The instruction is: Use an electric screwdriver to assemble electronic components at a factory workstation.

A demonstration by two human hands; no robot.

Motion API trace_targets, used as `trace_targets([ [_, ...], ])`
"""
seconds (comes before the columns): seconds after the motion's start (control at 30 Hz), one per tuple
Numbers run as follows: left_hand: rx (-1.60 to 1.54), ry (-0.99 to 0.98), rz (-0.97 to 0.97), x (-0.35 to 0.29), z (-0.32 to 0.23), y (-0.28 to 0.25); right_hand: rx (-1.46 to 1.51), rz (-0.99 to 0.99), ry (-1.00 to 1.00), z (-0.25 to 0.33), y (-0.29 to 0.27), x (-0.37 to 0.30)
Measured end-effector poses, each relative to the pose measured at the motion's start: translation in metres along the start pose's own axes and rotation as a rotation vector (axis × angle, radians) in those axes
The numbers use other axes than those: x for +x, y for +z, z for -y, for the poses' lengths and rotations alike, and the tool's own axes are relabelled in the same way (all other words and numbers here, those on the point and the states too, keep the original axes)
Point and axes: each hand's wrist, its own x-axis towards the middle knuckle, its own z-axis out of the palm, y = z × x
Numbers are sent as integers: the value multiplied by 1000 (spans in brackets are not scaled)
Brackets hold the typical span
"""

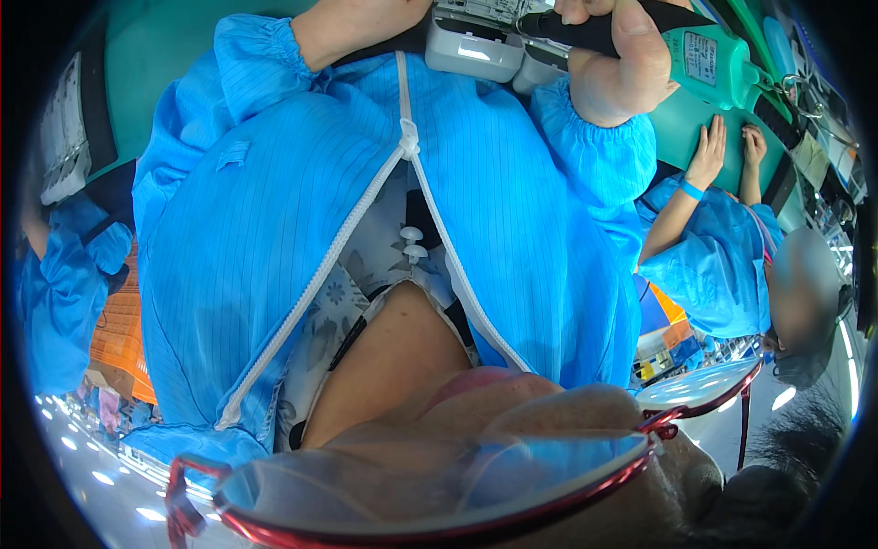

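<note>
My right hand [617,59] is at the top edge, closed around the black grip of a green electric screwdriver [713,64] that lies across the view. Just left of it sits a white and grey plastic device [471,46] on the green work surface [681,133]. My left forearm [352,27] reaches up to the top edge beside the device; the left hand itself is cut off by the frame. My open blue striped coat with a white zipper [407,146] fills the middle of the view.
A co-worker in a blue coat [713,265] sits at the right with both hands [722,151] flat on the green surface. Another blue sleeve [55,274] shows at the left. Red-rimmed glasses [439,512] cross the lower edge.
</note>
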Motion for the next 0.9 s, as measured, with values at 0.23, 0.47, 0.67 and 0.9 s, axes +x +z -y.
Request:
trace_targets([
  [0.23, -40, -59, 46, -10, 20, -8, 35, 195, -198, -3, -28, 0],
  [0.47, -42, -12, -76, -9, 8, -19, 217, 187, -219, 31, -61, 3],
  [0.67, 323, -162, 147, -42, 10, -87, 49, 49, -279, 72, -105, -13],
  [0.9, 465, -236, 509, -36, 6, -88, -23, -81, -334, 105, -133, -31],
])
